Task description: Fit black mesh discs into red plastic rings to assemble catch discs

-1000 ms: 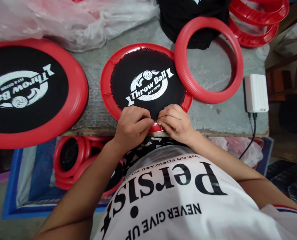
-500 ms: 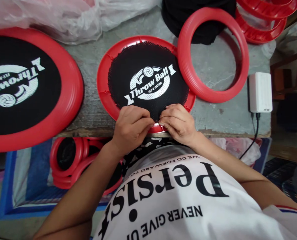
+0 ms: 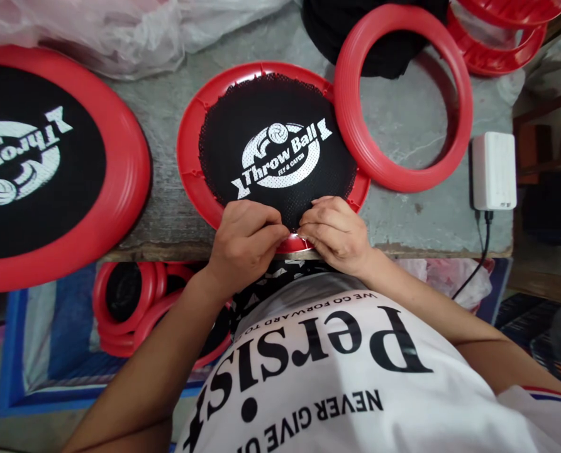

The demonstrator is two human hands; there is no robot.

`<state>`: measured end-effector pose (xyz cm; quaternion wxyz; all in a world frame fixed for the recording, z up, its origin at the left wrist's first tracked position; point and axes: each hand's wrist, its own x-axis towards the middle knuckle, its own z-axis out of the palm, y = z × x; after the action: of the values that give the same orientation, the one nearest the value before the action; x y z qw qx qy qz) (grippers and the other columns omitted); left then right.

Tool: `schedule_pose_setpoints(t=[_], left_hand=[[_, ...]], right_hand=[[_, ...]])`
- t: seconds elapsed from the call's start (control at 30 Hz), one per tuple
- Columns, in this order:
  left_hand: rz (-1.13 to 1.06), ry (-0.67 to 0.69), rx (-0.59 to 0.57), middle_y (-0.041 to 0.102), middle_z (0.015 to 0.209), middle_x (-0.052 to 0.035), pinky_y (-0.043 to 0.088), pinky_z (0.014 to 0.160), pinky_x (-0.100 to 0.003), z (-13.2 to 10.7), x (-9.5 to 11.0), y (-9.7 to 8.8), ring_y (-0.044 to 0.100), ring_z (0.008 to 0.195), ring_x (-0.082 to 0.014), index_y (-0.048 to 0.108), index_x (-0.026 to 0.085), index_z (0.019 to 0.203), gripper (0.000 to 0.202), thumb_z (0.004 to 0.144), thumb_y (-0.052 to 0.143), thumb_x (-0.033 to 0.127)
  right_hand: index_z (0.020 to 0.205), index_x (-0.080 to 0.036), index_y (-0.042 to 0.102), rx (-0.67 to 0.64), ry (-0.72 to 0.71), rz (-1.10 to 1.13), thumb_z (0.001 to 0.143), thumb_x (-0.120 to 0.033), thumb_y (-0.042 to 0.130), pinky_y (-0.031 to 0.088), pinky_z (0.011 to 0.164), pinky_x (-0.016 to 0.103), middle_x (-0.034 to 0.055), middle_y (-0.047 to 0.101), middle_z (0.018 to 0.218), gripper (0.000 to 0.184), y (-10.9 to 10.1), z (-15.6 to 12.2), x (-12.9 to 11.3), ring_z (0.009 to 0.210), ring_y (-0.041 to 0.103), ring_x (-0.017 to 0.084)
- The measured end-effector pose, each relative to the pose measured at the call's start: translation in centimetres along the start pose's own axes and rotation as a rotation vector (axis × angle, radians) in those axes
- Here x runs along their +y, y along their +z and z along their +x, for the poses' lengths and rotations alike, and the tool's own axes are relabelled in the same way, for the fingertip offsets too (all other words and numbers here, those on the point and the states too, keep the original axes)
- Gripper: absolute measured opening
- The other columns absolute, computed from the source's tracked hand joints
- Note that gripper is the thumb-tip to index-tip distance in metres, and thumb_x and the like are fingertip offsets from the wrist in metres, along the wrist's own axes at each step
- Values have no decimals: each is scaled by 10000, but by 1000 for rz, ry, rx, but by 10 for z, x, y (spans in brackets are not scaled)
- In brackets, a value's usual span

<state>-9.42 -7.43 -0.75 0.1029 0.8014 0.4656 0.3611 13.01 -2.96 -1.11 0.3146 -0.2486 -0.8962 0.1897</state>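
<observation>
A red plastic ring lies flat at the table's near edge, with a round black mesh cloth printed "Throw Ball" spread over it. My left hand and my right hand sit side by side at the cloth's near edge. Both have their fingers curled and pinch the mesh against the ring's rim. The fingertips of the two hands almost touch.
A finished red disc with black centre lies at the left. An empty red ring overlaps the worked ring at the right, more rings behind it. A white power adapter with cable, plastic bags, black cloths. Discs below the table.
The hands stay pinched at the same spot on the cloth's edge. The view has shifted slightly, so the table's things sit a little higher and further left in the frame.
</observation>
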Motion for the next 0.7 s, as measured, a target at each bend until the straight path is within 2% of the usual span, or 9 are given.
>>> schedule_pose_setpoints(t=[0.47, 0.6, 0.7], left_hand=[[16, 73, 10, 693, 866, -25, 421, 764, -403, 1, -2, 0, 595, 828, -200, 693, 242, 854, 152, 954, 596, 181], [-13, 30, -14, 685, 888, -50, 433, 788, -419, 1, 1, -2, 597, 849, -215, 720, 230, 874, 110, 930, 629, 259], [-70, 62, 8, 683, 919, -77, 453, 806, -427, 1, 2, -5, 609, 872, -222, 741, 200, 883, 128, 899, 654, 292]], right_hand=[[959, -248, 720, -42, 8, -30, 1030, -234, 502, 530, 968, 470, 55, 708, 1032, 230, 0, 0, 1, 990, 604, 205], [911, -232, 700, 52, -1, 54, 996, -302, 545, 547, 942, 487, 66, 677, 1012, 190, -2, 1, -4, 957, 623, 213], [910, -223, 679, 187, 2, 115, 969, -297, 567, 575, 888, 472, 63, 682, 949, 147, -15, 2, -6, 889, 656, 210]])
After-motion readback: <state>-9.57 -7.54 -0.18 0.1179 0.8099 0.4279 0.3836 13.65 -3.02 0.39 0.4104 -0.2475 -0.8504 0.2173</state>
